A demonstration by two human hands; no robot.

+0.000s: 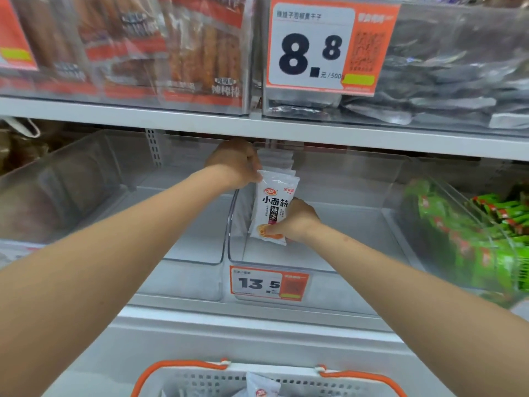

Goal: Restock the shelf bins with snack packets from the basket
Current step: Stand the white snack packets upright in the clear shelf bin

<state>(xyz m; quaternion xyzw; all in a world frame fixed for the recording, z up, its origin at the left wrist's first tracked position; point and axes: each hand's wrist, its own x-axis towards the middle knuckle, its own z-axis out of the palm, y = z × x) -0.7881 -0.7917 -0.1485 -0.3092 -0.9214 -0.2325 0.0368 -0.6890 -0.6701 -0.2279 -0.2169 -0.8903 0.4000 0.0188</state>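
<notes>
We are filling: left hand (235,165) and right hand (298,222) both grip white snack packets (274,200) at the left wall of the clear bin (329,285); next, we should set them down.

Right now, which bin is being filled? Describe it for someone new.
Find the big orange 8.8 price tag on the upper shelf; the clear bin sits just below it. It alone carries a 13.5 tag, and the left hand and right hand grip white packets upright in it, unlike the green packets to its right.
</notes>
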